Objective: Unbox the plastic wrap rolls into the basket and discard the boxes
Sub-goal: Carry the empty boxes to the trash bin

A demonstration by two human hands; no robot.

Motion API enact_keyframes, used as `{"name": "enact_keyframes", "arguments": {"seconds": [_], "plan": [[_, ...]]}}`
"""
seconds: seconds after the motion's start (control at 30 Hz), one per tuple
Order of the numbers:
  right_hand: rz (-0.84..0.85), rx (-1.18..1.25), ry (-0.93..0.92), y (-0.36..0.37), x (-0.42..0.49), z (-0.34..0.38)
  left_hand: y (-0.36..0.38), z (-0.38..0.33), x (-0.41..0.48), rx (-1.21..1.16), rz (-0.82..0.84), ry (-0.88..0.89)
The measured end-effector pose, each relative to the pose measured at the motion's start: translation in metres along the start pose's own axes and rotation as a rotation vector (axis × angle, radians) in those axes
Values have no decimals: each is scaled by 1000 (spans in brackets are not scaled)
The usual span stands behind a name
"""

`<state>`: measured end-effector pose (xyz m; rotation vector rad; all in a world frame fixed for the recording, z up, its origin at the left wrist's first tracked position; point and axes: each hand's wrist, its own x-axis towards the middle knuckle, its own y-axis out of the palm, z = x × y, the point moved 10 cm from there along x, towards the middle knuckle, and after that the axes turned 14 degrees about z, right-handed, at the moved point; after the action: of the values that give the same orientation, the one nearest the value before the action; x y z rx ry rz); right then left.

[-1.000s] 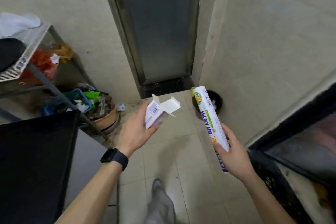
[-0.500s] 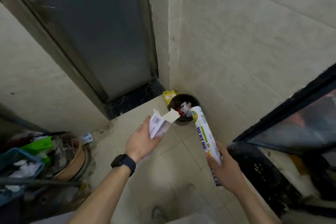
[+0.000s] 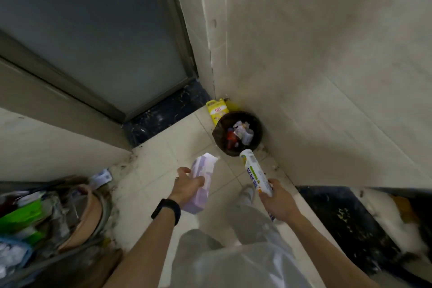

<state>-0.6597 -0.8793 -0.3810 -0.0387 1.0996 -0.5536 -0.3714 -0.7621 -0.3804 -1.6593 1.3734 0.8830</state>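
Two hands out front: our left hand (image 3: 187,188) wraps its fingers (image 3: 198,180) round the empty box (image 3: 202,170), aimed, we reckon, for a toss; our right hand (image 3: 279,202) clutches the plastic wrap roll (image 3: 254,174), saved for an unseen basket. Ahead, the bin (image 3: 257,124) waits in the corner.

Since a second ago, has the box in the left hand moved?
Yes. The left hand has carried the box toward the trash bin; it is just short of the rim.
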Motion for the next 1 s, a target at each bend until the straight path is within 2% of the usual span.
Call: {"name": "enact_keyframes", "arguments": {"seconds": [0.13, 0.23, 0.37, 0.47, 0.63, 0.77, 0.9, 1.0], "plan": [[63, -38, 21, -29, 64, 26, 11, -24, 60, 78, 39, -73], [56, -55, 60, -43, 119, 34, 14, -43, 117, 185, 12, -32], [8, -74, 119, -47, 204, 21, 14, -53, 204, 244, -47, -17], [-30, -65, 155, -39, 266, 1, 19, -51, 276, 294, -32, 13], [-12, -27, 197, -17, 358, -28, 44, -44, 391, 383, 82, 55], [-73, 24, 199, -9, 411, -38, 63, -46, 458, 417, 156, 133], [-182, 48, 138, -6, 446, -33, 74, -54, 498, 491, 254, 173], [-145, -18, 143, 10, 454, -29, 67, -54, 502, 607, 282, 177]]}}
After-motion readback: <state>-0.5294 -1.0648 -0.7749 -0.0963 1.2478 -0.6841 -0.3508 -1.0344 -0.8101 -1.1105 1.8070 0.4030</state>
